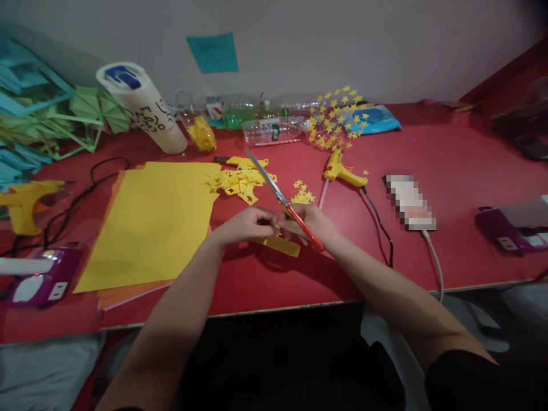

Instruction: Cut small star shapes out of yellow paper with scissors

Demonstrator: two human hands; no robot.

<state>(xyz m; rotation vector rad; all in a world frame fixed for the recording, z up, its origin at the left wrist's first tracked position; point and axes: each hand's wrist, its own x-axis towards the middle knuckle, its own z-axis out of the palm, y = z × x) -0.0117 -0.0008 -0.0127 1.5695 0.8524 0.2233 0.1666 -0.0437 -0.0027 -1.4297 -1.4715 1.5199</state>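
Scissors [305, 224] with red handles lie across my right hand [317, 220], which is closed round them. Their blades point up and away to the left. My left hand [250, 224] pinches a small piece of yellow paper, and its fingertips nearly meet those of the right hand. Below both hands is a yellow paper strip [282, 245]; whether it joins the pinched piece is hidden. Just beyond the hands lies a small heap of yellow paper stars [302, 195]. Yellow cut-out scraps [242, 184] are piled to the left of it, by a yellow-handled cutter [244, 162].
Yellow sheets [149, 222] are stacked at left. A yellow glue gun [346, 171] with a black cord lies beyond my right hand; another glue gun [25, 205] is far left. Plastic bottles [274, 131] and a star-covered clear object [336, 123] line the wall. A phone [411, 202] lies right.
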